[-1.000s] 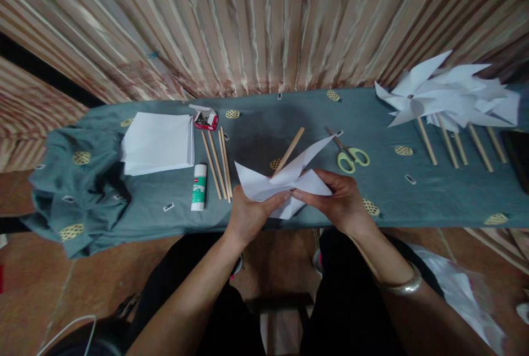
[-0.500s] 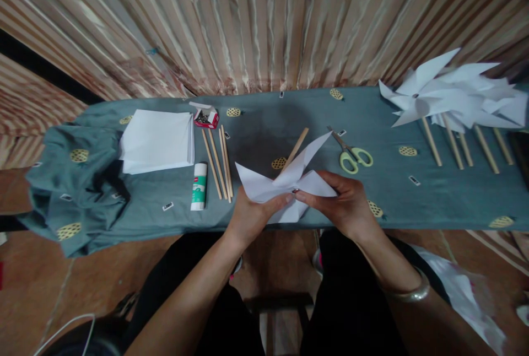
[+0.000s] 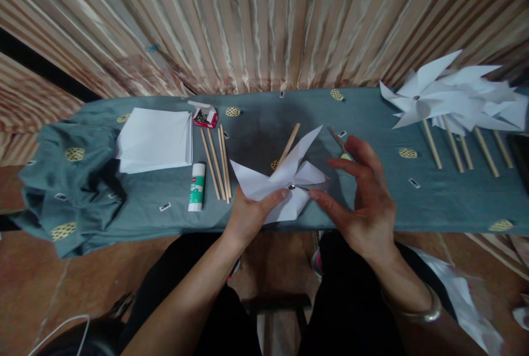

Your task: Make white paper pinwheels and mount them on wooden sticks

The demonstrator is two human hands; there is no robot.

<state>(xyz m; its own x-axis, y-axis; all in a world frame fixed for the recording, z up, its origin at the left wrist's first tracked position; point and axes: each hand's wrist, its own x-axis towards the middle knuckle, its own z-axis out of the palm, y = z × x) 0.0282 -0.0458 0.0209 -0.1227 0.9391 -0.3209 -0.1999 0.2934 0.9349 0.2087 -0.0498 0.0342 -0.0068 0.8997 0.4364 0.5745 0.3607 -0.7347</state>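
A white paper pinwheel (image 3: 285,179) sits above the front edge of the cloth-covered table, a shiny pin head at its centre. My left hand (image 3: 252,212) grips its lower left part, thumb on the paper beside the pin and the other fingers hidden underneath. Behind the blades a wooden stick (image 3: 288,145) slants up and away. My right hand (image 3: 363,201) is just right of the pinwheel, thumb and fingers spread apart, holding nothing. Partly covered by that hand, the scissors (image 3: 345,155) with pale green handles lie on the cloth.
Left on the green cloth (image 3: 256,111) are a stack of white paper (image 3: 155,141), a red box of pins (image 3: 205,116), several wooden sticks (image 3: 212,163) and a glue stick (image 3: 197,188). Several finished pinwheels (image 3: 450,97) lie at the right end. A curtain (image 3: 264,25) hangs behind.
My right hand has let go of the pinwheel and moved right with its fingers opening, now covering part of the scissors. My left hand still holds the pinwheel, which has shifted slightly left.
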